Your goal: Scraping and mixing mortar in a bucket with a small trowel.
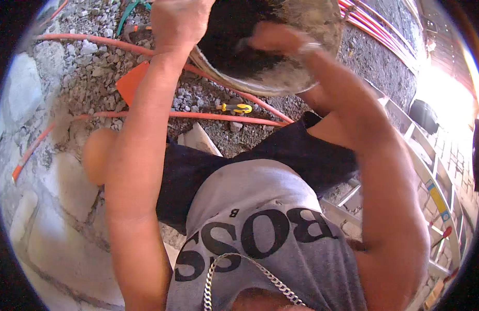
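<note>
A large round container (325, 39), dark inside with a pale, crusted wall, is tilted with its mouth towards me at the top of the view. My left hand (181, 23) is closed on the left edge of its rim. My right hand (280, 39), blurred, reaches into the mouth with its fingers bent; whether it holds anything is not clear. Below the rim, a yellow and black-handled tool (236, 108) lies on the gravel. An orange flat piece (132, 83) shows beside my left forearm.
Orange conduits (224, 117) cross the gravel (103, 58) before my knees. More red conduits (383, 31) run at upper right. An aluminium ladder (434, 171) lies on the right, near a dark case (424, 116). Large flat stones (68, 186) are on the left.
</note>
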Tool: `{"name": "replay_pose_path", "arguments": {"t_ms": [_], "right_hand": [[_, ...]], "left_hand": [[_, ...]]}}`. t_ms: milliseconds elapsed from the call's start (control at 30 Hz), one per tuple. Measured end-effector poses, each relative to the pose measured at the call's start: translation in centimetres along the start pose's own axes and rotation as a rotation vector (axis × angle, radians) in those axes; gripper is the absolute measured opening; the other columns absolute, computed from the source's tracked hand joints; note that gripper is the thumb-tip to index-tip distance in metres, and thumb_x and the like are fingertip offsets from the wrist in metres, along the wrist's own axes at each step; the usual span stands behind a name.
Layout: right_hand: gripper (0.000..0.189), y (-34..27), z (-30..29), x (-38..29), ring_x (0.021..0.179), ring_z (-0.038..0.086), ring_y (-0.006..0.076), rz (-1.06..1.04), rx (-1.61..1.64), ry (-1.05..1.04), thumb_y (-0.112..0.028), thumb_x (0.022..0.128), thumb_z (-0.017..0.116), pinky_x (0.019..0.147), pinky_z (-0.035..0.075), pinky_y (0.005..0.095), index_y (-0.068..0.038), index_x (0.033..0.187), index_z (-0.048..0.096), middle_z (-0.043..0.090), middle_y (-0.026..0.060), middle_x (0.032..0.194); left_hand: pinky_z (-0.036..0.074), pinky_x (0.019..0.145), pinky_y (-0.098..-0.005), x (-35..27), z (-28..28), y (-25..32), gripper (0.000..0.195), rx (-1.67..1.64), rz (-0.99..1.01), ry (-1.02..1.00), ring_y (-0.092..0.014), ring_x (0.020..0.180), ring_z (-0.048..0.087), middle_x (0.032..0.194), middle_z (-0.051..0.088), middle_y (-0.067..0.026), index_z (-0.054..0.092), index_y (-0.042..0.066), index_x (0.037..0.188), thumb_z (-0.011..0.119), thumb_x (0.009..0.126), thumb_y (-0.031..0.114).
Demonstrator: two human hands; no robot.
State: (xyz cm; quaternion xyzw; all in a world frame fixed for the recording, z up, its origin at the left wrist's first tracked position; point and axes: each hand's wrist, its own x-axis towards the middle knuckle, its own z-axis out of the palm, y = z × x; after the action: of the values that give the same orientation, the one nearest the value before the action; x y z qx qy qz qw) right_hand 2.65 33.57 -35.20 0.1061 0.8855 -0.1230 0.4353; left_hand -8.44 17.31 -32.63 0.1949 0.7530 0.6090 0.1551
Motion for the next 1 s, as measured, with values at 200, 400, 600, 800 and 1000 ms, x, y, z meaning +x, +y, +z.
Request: {"name": "replay_pose_path", "arguments": {"t_ms": [200,400,600,800,1000], "right_hand": [[0.031,-0.1,5.4,3.6,0.082,0.066,0.0401,0.088,0.061,0.188,-0.021,0.077,0.055,0.076,0.052,0.0444,0.005,0.085,0.069,0.066,0.0265,0.087],[0.037,2.6,4.7,2.7,0.098,0.062,0.0401,0.197,0.143,0.207,-0.026,0.079,0.056,0.086,0.049,0.0438,0.006,0.094,0.067,0.064,0.0280,0.100],[0.033,6.6,2.0,-2.2,0.078,0.067,0.0337,-0.153,-0.382,0.323,-0.028,0.083,0.054,0.069,0.054,0.0415,0.003,0.089,0.066,0.066,0.0238,0.082],[0.038,3.4,-1.8,-4.1,0.046,0.055,0.0211,0.184,0.119,0.178,-0.035,0.087,0.056,0.044,0.049,0.0347,0.003,0.080,0.059,0.056,0.0107,0.056],[0.046,-2.6,-0.3,0.2,0.047,0.055,0.0236,0.084,0.217,-0.043,-0.039,0.087,0.052,0.050,0.048,0.0367,0.003,0.070,0.063,0.057,0.0119,0.056]], "left_hand": [[0.048,0.073,-0.0304,-0.1,0.3,0.3,0.033,-0.006,0.020,0.019,-0.020,0.081,0.064,0.088,0.068,-0.0113,0.063,-0.001,0.104,0.058,0.074,0.009],[0.048,0.072,-0.0311,-0.2,0.4,-0.5,0.035,0.010,0.016,0.026,-0.020,0.079,0.063,0.087,0.068,-0.0124,0.063,-0.001,0.105,0.059,0.073,0.012],[0.050,0.076,-0.0365,-0.2,-0.2,0.3,0.042,0.245,0.044,0.016,-0.029,0.081,0.065,0.090,0.069,-0.0142,0.066,0.014,0.110,0.066,0.072,0.030],[0.048,0.070,-0.0331,-0.4,0.2,0.3,0.032,0.034,0.017,0.046,-0.023,0.076,0.062,0.085,0.066,-0.0151,0.061,-0.002,0.101,0.058,0.072,0.012],[0.048,0.070,-0.0331,0.2,0.3,-0.9,0.030,-0.020,0.089,0.013,-0.023,0.076,0.063,0.084,0.066,-0.0139,0.061,-0.002,0.099,0.058,0.072,0.012]]}}
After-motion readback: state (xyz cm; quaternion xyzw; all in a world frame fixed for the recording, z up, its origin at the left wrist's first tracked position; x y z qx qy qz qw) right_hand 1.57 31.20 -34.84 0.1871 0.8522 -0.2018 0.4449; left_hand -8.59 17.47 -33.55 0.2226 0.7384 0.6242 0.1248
